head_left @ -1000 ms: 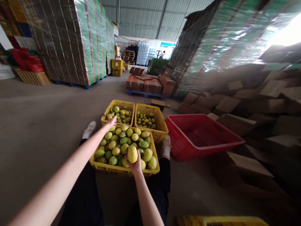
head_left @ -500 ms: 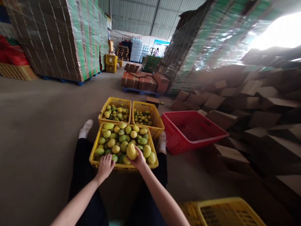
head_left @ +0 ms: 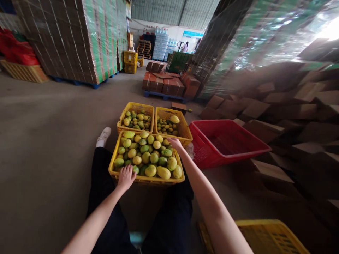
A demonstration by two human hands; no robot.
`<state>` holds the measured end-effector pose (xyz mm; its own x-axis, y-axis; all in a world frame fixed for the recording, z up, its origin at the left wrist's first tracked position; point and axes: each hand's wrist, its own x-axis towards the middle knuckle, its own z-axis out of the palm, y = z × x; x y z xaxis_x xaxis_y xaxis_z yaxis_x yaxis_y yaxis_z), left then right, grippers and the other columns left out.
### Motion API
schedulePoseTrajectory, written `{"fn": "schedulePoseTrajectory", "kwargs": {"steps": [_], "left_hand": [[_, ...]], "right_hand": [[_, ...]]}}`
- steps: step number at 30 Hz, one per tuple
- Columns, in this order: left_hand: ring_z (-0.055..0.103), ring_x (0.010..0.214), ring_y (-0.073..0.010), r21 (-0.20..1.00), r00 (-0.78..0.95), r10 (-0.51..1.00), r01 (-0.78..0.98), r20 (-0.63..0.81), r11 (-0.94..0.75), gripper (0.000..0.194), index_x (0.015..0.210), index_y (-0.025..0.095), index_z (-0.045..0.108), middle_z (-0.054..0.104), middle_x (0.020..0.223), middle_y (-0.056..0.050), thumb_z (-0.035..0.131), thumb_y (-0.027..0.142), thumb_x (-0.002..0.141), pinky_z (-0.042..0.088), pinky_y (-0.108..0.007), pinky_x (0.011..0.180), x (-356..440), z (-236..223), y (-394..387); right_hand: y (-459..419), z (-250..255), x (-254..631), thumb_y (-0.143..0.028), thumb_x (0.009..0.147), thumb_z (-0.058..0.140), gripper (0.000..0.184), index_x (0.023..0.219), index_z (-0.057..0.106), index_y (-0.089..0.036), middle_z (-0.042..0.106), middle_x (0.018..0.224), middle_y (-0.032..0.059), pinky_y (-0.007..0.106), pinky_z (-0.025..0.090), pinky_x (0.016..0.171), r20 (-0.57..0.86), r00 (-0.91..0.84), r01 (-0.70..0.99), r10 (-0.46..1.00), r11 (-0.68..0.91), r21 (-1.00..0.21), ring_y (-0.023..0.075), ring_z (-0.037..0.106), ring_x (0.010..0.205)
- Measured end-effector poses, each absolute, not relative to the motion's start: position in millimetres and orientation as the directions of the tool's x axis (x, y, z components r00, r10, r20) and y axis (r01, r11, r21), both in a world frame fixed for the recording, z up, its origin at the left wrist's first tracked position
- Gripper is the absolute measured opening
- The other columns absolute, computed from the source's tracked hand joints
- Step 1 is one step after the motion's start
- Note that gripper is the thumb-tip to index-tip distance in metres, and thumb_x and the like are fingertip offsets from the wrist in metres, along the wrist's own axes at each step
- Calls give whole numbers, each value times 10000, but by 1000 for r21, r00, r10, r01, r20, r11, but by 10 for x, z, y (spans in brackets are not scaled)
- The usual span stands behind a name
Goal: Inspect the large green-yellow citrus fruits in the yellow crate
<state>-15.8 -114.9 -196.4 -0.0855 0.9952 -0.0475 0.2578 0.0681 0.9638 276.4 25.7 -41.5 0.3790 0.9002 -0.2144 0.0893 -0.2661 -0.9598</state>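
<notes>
The front yellow crate, between my legs, is full of yellow and green lemons. My left hand lies on its near rim, fingers extended against the fruit beside a green lemon. My right hand is stretched over the crate's far right corner, its fingers apart and empty as far as they show. Beyond it, a large yellow lemon appears at the back right crate, clear of my fingers; whether it rests on the fruit I cannot tell. The back left crate holds smaller lemons.
A red crate stands to the right, beside a heap of cardboard boxes. Another yellow crate is at lower right. Ahead are bundled cartons on a blue pallet. Wrapped stacks rise on both sides.
My right hand has moved forward from the near side of the front crate and let go of the large yellow lemon, now at the back right crate. My left hand stays at the near rim.
</notes>
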Motion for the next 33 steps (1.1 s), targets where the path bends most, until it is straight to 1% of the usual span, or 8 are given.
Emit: {"fn": "schedulePoseTrajectory", "kwargs": {"steps": [3, 7, 11, 13, 20, 27, 30, 33], "left_hand": [[389, 1517, -422, 980, -106, 991, 170, -86, 104, 177, 835, 238, 658, 696, 1321, -196, 794, 216, 725, 190, -551, 1305, -165, -1952, -1169], [367, 1541, -406, 983, -101, 990, 144, -99, 113, 190, 862, 238, 648, 679, 1374, -188, 791, 236, 738, 210, -531, 1310, -162, -1979, -1195], [349, 1550, -416, 987, -124, 987, 116, -99, 113, 212, 875, 234, 660, 670, 1389, -196, 798, 220, 716, 174, -532, 1323, -144, -2007, -1204], [361, 1540, -430, 981, -114, 990, 161, -87, 105, 209, 879, 233, 664, 665, 1398, -198, 794, 226, 716, 148, -546, 1327, -134, -2020, -1198], [421, 1478, -479, 934, -64, 997, 353, -42, 62, 260, 967, 229, 697, 649, 1425, -204, 779, 280, 726, 88, -601, 1322, -115, -2102, -1187], [502, 1396, -494, 906, -63, 998, 423, 5, 22, 350, 1058, 220, 758, 669, 1407, -199, 805, 313, 723, 212, -611, 1282, -132, -2288, -1204], [585, 1322, -449, 784, -35, 988, 614, 149, -96, 381, 1157, 189, 752, 682, 1394, -198, 708, 339, 809, 373, -601, 1187, -130, -2412, -1227], [647, 1243, -393, 491, 79, 944, 838, 320, -237, 420, 1238, 126, 717, 703, 1361, -202, 572, 299, 884, 490, -553, 1063, -126, -2495, -1245]], "right_hand": [[-106, -837, 2723, -393, 1001, 677, 400, 1342, 626, -190, 645, 1357, 108, 480, 600, 955, -290, 343, 263, 894, -387, -884, 259, 677, 1144], [-236, -1130, 2690, -380, 1009, 666, 350, 1307, 649, -198, 651, 1353, 107, 466, 594, 968, -275, 339, 442, 900, -411, -798, 253, 673, 1146], [58, -1172, 2674, -133, 887, 731, 158, 1040, 696, -152, 722, 1155, 122, 406, 513, 1041, -213, 350, 554, 912, -385, -738, 320, 616, 1249], [277, -1151, 2663, -75, 835, 716, 170, 976, 670, -158, 724, 1102, 147, 398, 483, 1053, -191, 358, 593, 914, -380, -710, 353, 592, 1285], [904, -1156, 2518, -93, 844, 649, 310, 1151, 609, -110, 604, 1375, 287, 519, 371, 1150, -189, 350, 664, 917, -385, -641, 434, 474, 1425], [1154, -1320, 2405, -161, 810, 724, 338, 1118, 591, -125, 592, 1351, 304, 558, 374, 1139, -215, 398, 578, 892, -426, -696, 451, 460, 1435], [1199, -1349, 2448, -231, 774, 789, 326, 1027, 596, -160, 663, 1239, 254, 546, 385, 1142, -229, 425, 475, 876, -431, -767, 441, 489, 1405], [1189, -1302, 2507, -318, 796, 774, 261, 917, 579, -195, 716, 1061, 187, 482, 461, 1083, -212, 451, 321, 867, -379, -868, 383, 591, 1286]]}}
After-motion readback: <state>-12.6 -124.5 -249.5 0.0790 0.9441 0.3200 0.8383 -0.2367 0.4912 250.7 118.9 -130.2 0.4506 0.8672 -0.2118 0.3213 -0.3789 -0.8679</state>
